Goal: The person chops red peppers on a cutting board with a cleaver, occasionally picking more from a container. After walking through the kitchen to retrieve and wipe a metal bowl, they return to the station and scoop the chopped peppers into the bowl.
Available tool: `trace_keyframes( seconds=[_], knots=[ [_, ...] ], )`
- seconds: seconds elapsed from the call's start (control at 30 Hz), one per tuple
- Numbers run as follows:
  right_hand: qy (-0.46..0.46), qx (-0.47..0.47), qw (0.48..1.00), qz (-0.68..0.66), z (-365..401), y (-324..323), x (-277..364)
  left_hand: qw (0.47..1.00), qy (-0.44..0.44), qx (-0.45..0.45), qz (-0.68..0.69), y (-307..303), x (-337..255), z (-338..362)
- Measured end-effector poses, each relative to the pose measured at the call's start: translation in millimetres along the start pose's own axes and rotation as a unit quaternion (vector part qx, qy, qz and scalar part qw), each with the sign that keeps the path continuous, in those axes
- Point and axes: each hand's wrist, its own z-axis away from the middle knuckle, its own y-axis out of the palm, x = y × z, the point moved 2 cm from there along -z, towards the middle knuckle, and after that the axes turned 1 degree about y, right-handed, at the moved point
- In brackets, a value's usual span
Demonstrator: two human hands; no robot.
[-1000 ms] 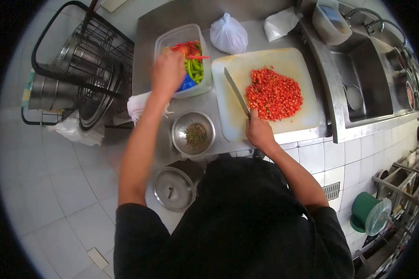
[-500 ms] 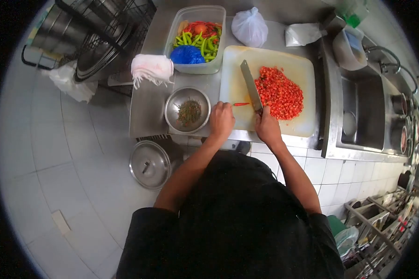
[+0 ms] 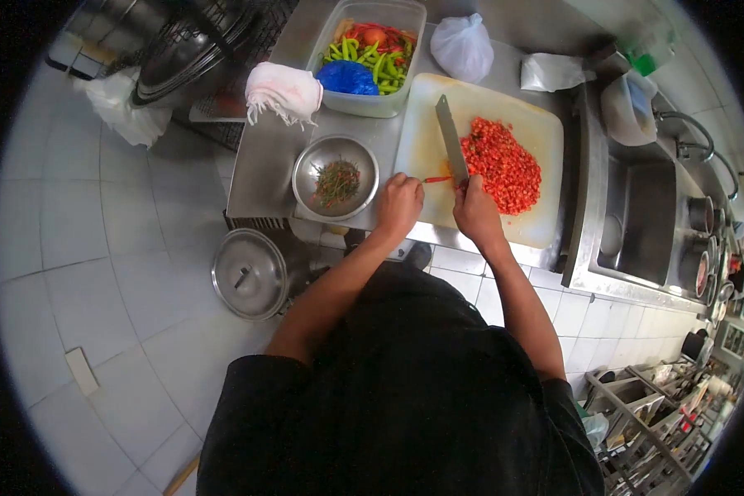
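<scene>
My right hand point(image 3: 478, 211) is closed round the handle of a broad knife point(image 3: 451, 140), whose blade lies over a white cutting board point(image 3: 422, 103). A heap of chopped red chillies point(image 3: 504, 165) is right of the blade. My left hand point(image 3: 402, 202) is closed at the board's left edge, its fingertips at the end of a small red chilli point(image 3: 437, 179) that points to the blade. Left of that hand stands a steel bowl point(image 3: 306, 178) with green stems point(image 3: 336, 183) inside.
Behind are a plastic tub point(image 3: 364, 103) of green and red peppers, a rolled cloth point(image 3: 283, 89), a tied white bag point(image 3: 462, 48) and a white packet point(image 3: 551, 73). A sink point(image 3: 636, 215) is at the right, a lidded pot point(image 3: 250, 273) below the counter.
The view has shifted and turned slightly. Both hands stay at about the same places on the board, with the knife still in my right hand and the chilli by my left fingertips.
</scene>
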Motion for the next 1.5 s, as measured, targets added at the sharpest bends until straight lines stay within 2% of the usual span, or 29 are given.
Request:
trace_keyframes(
  seconds=[0.1,0.17,0.2,0.43,0.57,0.73,0.83,0.93,1.03,1.17,1.23,1.33,1.5],
  knots=[
    [0.030,0.026,0.999,0.022,-1,1,9,1.000,-0.003,-0.010,0.022,-1,1,2],
    [0.050,0.009,0.999,0.020,1,18,0,0.999,0.016,-0.036,0.032,4,3,4],
    [0.032,0.012,0.999,0.020,3,19,1,0.999,0.014,-0.038,0.034,5,3,4],
    [0.042,0.033,0.998,0.021,-6,2,10,0.999,0.009,-0.006,0.039,4,4,0],
    [0.041,0.023,0.999,0.027,-10,22,-3,0.999,0.013,-0.004,0.036,6,3,-2],
    [0.024,0.037,0.999,0.024,-5,2,8,0.999,0.001,0.010,0.038,9,6,-2],
    [0.024,0.001,1.000,0.011,2,24,-2,0.999,-0.008,0.019,0.035,13,3,-2],
    [0.047,0.027,0.998,0.024,0,20,2,0.999,-0.019,0.027,0.023,12,3,-5],
    [0.029,0.045,0.998,0.024,-11,3,4,0.999,-0.015,0.029,0.034,16,2,-13],
    [0.065,0.034,0.996,0.043,-1,21,4,0.998,-0.017,0.048,0.032,16,-2,-11],
    [0.030,0.020,0.998,0.042,-6,20,6,0.998,-0.012,0.036,0.041,12,-2,-20],
    [0.031,0.054,0.997,0.040,-13,-1,10,0.998,-0.013,0.041,0.042,16,-3,-20],
    [0.041,0.027,0.998,0.043,-3,23,1,0.996,-0.038,0.073,0.035,16,-7,-17]
  ],
)
